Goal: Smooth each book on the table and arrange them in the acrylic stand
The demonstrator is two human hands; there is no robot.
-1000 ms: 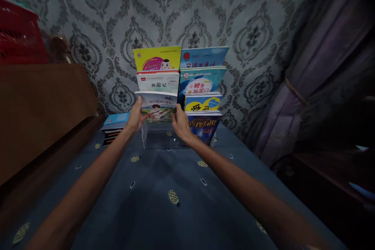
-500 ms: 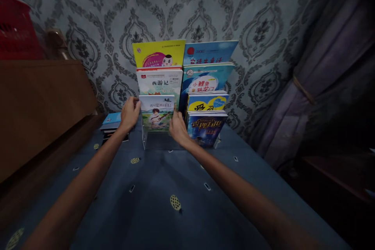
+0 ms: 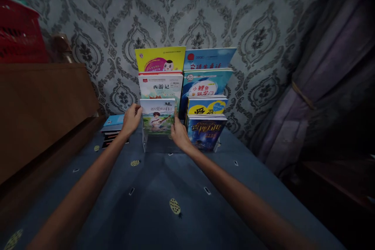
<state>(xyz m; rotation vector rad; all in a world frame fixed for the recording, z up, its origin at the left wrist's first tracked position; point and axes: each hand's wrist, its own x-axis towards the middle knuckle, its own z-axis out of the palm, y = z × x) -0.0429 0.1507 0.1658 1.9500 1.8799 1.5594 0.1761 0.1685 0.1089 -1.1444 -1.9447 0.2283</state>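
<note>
A clear stand (image 3: 144, 142) holds several upright books in two columns. At the front of its left column is a book with a guitar player on the cover (image 3: 158, 120). My left hand (image 3: 131, 118) grips this book's left edge, and my right hand (image 3: 179, 133) is closed at its right edge. Behind it rise the white book (image 3: 161, 86) and a yellow one (image 3: 159, 55). In the right column stand a dark blue book (image 3: 205, 133), a yellow-and-blue book (image 3: 206, 105) and two larger blue ones behind.
Left of the stand lies a pile of books (image 3: 113, 123). A brown cabinet (image 3: 43, 105) with a red basket (image 3: 22, 35) is at the far left. A tied purple curtain (image 3: 310, 82) hangs at the right, beside the blue patterned cloth (image 3: 152, 203).
The view has tilted slightly, so the stand and books appear a little lower. Both hands remain at the sides of the front left book.
</note>
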